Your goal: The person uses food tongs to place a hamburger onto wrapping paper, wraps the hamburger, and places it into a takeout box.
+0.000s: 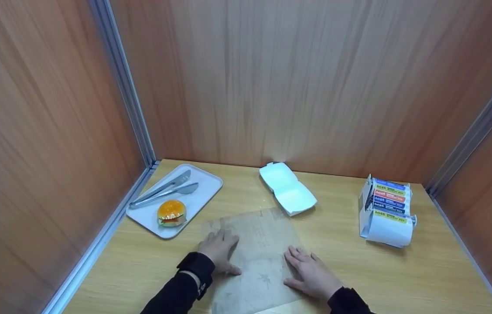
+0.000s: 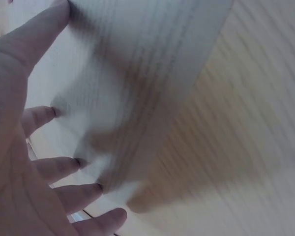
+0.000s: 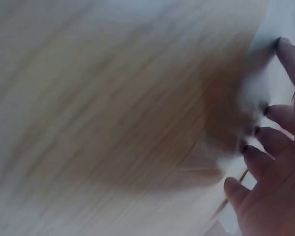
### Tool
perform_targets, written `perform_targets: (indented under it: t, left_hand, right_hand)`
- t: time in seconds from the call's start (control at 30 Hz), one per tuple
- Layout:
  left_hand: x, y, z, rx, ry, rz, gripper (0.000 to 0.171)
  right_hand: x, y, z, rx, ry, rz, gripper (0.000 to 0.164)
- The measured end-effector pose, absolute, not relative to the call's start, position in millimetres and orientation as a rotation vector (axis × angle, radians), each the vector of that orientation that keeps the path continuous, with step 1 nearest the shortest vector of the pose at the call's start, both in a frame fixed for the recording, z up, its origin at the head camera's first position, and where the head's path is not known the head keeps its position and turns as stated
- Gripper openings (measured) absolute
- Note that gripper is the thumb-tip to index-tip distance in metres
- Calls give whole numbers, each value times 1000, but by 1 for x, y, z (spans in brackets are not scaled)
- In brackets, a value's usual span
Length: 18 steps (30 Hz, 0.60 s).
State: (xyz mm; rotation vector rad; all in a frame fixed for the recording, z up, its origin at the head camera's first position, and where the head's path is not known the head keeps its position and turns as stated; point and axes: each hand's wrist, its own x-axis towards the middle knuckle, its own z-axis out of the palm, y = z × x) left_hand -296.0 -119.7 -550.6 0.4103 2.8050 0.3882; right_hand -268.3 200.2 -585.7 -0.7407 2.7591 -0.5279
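A thin, translucent sheet of printed wrapping paper (image 1: 259, 244) lies flat on the table in the head view. On its left side rests my left hand (image 1: 220, 250), fingers spread, fingertips touching the paper. My right hand (image 1: 309, 272) lies at the paper's right edge, its fingers extended. The left wrist view shows the left fingers (image 2: 39, 167) reaching over the printed sheet (image 2: 113, 88). In the right wrist view, the right fingertips (image 3: 282, 46) meet the paper's margin; that view is blurred. Neither hand grips anything.
A white tray (image 1: 204, 174) at the left holds a burger (image 1: 172, 213) and metal tongs (image 1: 165, 191). An opened pale takeaway box (image 1: 292, 194) stands at the back middle. On the right is a white box (image 1: 387, 231) holding several coloured packets (image 1: 389, 196). Wooden walls enclose the table.
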Motion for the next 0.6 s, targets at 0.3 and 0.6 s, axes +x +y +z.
perform_targets:
  t: [0.3, 0.6]
  left_hand:
    - [-303, -115, -538, 452, 2731, 391, 97]
    - [-318, -110, -541, 550, 2712, 375, 99]
  right_hand:
    - [-254, 198, -581, -577, 2766, -366, 82]
    - [-239, 190, -575, -570, 2825, -153, 83]
